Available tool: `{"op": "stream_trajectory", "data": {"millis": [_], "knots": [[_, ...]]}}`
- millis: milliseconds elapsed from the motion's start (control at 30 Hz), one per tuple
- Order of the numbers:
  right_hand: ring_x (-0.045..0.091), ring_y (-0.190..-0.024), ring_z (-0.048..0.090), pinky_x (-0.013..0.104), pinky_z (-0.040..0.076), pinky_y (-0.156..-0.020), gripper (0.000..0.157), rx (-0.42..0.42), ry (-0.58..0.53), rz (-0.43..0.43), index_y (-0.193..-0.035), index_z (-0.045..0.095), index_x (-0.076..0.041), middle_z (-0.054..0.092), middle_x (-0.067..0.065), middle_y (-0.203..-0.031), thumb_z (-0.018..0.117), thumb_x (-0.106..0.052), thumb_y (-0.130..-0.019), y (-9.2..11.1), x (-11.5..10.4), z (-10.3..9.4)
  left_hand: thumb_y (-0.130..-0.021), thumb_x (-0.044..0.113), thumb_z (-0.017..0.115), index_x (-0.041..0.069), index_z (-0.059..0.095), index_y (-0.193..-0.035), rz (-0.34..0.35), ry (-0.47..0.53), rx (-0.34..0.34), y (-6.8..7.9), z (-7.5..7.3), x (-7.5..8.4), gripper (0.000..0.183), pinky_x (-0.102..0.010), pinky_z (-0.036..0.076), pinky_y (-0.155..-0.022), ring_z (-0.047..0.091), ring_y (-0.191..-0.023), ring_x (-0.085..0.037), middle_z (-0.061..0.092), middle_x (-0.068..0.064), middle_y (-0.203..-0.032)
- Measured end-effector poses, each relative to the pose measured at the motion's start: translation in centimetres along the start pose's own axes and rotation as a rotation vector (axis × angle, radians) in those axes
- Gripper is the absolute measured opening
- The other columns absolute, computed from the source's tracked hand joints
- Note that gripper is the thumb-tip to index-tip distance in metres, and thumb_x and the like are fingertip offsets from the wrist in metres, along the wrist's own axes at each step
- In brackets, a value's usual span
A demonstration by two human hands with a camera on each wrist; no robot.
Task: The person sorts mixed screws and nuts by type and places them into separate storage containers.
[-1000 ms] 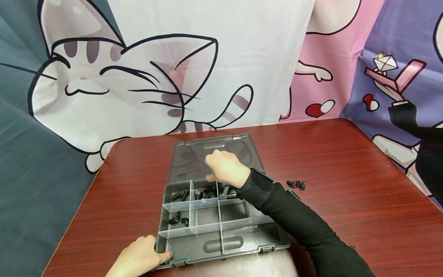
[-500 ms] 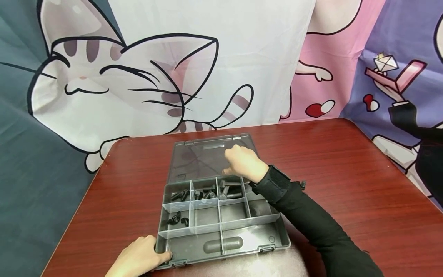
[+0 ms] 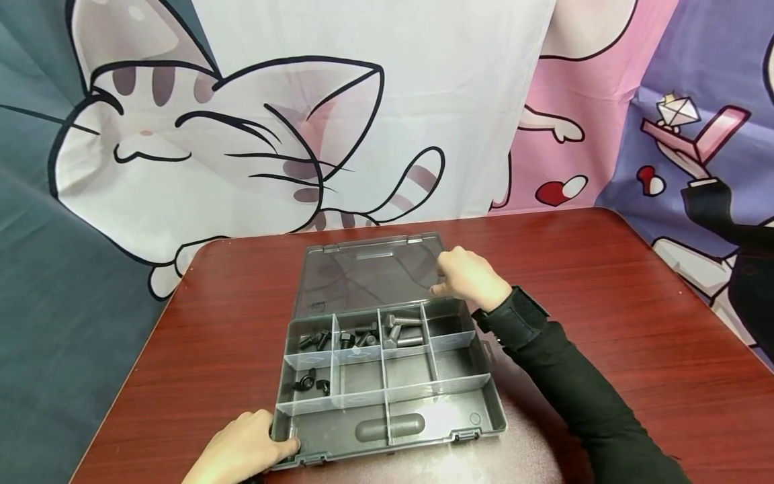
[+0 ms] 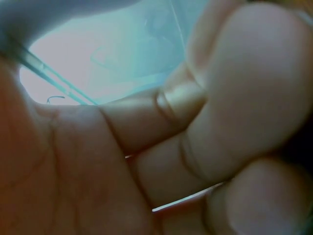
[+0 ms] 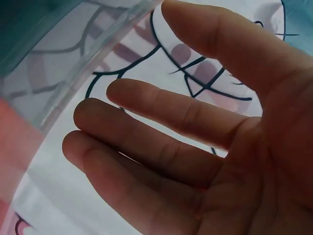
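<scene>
A grey plastic compartment box (image 3: 329, 432) lies on the table with its clear lid (image 3: 357, 275) folded back flat. My left hand (image 3: 242, 444) grips its front left corner, thumb over the rim; in the left wrist view the fingers (image 4: 244, 88) curl in. My right hand (image 3: 471, 275) hovers by the lid's right edge. Relaxed, slightly bent fingers (image 5: 142, 127) with nothing between them show in the right wrist view. Silver bolts (image 3: 404, 323) fill part of a back compartment. Black bolts (image 3: 314, 341) and dark bolts (image 3: 363, 336) lie left of them, small rounded black fasteners (image 3: 304, 384) in front.
The red-brown wooden table (image 3: 611, 302) extends to both sides of the box. Behind it hangs a printed cloth (image 3: 459, 81) with a cartoon cat. The right sleeve (image 3: 574, 390) covers part of the table on the right.
My right hand has moved right, from above the back compartments to the lid's right edge, uncovering the silver bolts. The sleeve now hides the loose fasteners on the table. My left hand stays at the corner.
</scene>
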State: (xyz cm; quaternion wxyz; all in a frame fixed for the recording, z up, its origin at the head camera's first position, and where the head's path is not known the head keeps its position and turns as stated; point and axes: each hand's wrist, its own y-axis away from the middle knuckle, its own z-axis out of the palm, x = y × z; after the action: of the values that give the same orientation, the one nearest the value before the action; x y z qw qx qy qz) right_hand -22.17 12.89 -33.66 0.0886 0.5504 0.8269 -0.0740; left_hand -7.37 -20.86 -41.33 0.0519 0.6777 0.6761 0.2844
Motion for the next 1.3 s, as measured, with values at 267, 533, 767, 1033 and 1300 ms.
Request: {"op": "stream_trajectory", "data": {"millis": [267,533,767,1033,1300], "knots": [[0.016,-0.052,0.045,0.032,0.036,-0.047,0.03,-0.006,0.002,0.058,-0.062,0.054,-0.008,0.046,0.001,-0.058,0.078,-0.024,-0.069,0.8,1.8,-0.3,-0.07,0.04,0.066,0.008,0.051,-0.064,0.002,0.003,-0.003,0.0,0.0,0.1,0.036,-0.041,0.038,-0.05,0.045,-0.055,-0.019,0.049,-0.003,-0.062],[0.023,-0.061,0.057,0.04,0.047,-0.055,0.023,0.011,-0.005,0.058,-0.073,0.065,-0.004,0.059,0.007,-0.069,0.079,-0.022,-0.068,1.9,3.8,-0.1,-0.071,0.042,0.066,0.008,0.052,-0.065,0.001,-0.005,-0.01,0.0,0.0,0.0,0.037,-0.041,0.038,-0.051,0.046,-0.056,-0.019,0.05,-0.003,-0.063],[0.013,-0.049,0.034,0.029,0.028,-0.043,0.031,-0.014,-0.017,0.088,-0.053,0.05,-0.009,0.036,-0.004,-0.053,0.076,-0.016,-0.068,2.8,5.4,0.2,-0.071,0.042,0.066,0.008,0.052,-0.066,0.004,-0.005,-0.01,0.0,0.0,-0.1,0.037,-0.042,0.039,-0.052,0.046,-0.056,-0.02,0.05,-0.003,-0.064],[0.016,-0.049,0.043,0.032,0.035,-0.044,0.024,-0.046,-0.013,0.114,-0.058,0.056,-0.006,0.045,0.0,-0.055,0.076,-0.015,-0.068,4.2,6.9,0.4,-0.07,0.041,0.066,0.008,0.052,-0.066,0.002,-0.004,-0.008,0.0,0.0,0.0,0.037,-0.041,0.038,-0.052,0.046,-0.057,-0.02,0.049,-0.004,-0.065],[0.018,-0.052,0.052,0.036,0.044,-0.048,0.016,-0.159,-0.047,0.161,-0.067,0.063,-0.003,0.056,0.005,-0.063,0.076,-0.012,-0.068,5.2,8.1,0.5,-0.071,0.042,0.066,0.008,0.053,-0.067,0.006,-0.001,-0.01,0.0,0.0,0.0,0.036,-0.042,0.039,-0.052,0.047,-0.057,-0.019,0.051,-0.003,-0.065]]}}
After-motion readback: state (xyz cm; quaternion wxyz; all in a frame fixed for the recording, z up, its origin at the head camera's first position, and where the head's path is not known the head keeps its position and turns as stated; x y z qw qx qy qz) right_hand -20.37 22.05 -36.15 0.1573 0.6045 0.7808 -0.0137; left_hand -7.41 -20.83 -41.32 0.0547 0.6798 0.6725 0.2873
